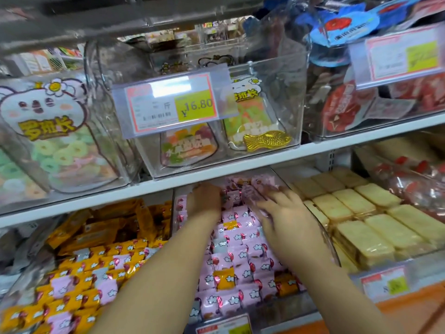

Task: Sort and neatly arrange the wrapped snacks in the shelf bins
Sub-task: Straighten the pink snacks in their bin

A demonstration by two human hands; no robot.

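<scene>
Price tag on clear bin: "¥16.80", "斤".

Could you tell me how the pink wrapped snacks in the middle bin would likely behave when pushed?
The pink wrapped snacks look small and pillow-like, so probably light. Their glossy wrappers likely slide over each other. Loosely heaped in the bin, they may shift out of line.

Bright, even light; soft focus throughout.
Glare on the price tag; right hand motion-blurred; frame edges bowed.

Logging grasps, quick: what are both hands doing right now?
Left hand: cannot tell, fingertips buried among pink snacks.
Right hand: open, spread flat on pink snacks.
</scene>
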